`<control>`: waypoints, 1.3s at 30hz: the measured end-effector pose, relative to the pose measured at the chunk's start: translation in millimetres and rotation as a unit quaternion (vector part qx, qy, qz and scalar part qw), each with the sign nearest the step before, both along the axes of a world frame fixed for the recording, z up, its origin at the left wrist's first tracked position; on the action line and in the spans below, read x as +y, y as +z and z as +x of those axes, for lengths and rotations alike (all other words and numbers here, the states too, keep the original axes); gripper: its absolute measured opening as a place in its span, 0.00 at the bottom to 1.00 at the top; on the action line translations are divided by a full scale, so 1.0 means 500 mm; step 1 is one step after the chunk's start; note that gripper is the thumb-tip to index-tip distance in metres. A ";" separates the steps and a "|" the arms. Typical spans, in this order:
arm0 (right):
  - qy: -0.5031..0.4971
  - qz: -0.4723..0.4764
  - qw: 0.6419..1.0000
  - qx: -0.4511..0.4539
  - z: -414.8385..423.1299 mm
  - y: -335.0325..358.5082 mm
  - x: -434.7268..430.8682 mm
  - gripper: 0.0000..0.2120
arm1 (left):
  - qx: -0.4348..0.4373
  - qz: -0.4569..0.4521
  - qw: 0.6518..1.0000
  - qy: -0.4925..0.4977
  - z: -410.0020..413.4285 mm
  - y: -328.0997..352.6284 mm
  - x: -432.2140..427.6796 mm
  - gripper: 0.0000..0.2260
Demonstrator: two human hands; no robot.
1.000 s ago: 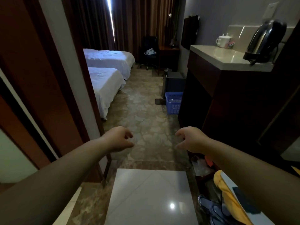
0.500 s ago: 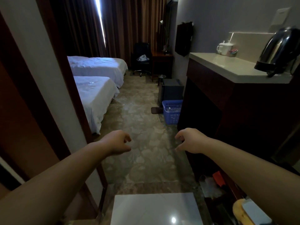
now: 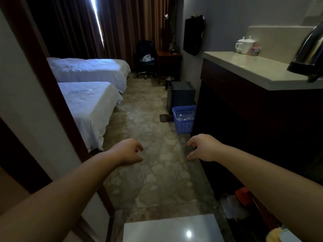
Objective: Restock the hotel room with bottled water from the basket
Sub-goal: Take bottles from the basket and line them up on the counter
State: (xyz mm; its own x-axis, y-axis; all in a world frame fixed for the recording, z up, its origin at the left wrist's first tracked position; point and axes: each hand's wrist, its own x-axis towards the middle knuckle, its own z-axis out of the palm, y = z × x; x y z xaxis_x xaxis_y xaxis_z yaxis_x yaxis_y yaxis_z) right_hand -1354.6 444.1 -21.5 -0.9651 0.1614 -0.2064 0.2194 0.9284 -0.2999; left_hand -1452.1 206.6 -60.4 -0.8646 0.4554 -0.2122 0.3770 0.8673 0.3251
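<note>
At left of the frame, two white beds (image 3: 90,95) lie along the wall. Low centre, the left hand (image 3: 128,152) reaches forward, its grip loosely curled and holding nothing. The right hand (image 3: 202,147) matches it, fingers apart and bare. Above it at mid-frame, the blue basket (image 3: 183,119) with bottled water (image 3: 185,117) sits on the floor (image 3: 157,172) against the dark cabinet. At upper right, the counter (image 3: 244,65) carries white cups (image 3: 244,45) and a kettle (image 3: 307,55).
</note>
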 end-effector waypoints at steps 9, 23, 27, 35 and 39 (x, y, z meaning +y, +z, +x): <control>-0.007 -0.001 1.000 -0.012 -0.180 -0.027 0.072 0.29 | 0.004 -0.005 1.000 0.006 -0.163 -0.013 0.063 0.20; 0.018 0.015 1.000 -0.002 -0.453 -0.016 0.257 0.27 | 0.025 -0.005 0.999 0.020 -0.401 0.010 0.245 0.20; 0.023 0.032 0.999 0.001 -0.510 -0.019 0.289 0.27 | 0.021 0.007 0.999 0.023 -0.455 -0.003 0.276 0.20; 0.018 0.036 0.999 0.005 -0.647 -0.050 0.308 0.29 | 0.018 0.013 0.999 0.036 -0.596 -0.024 0.282 0.21; 0.012 0.026 1.000 0.002 -0.745 -0.059 0.301 0.28 | 0.013 0.019 0.999 0.033 -0.694 -0.032 0.274 0.20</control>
State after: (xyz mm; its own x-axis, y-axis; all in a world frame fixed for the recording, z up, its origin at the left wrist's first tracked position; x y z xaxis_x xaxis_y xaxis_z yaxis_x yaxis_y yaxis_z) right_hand -1727.1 594.7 -51.1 -0.9697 0.1481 -0.1943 0.1953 0.9477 -0.2523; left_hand -1799.3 343.5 -76.2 -0.8976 0.4053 -0.1735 0.3285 0.8773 0.3499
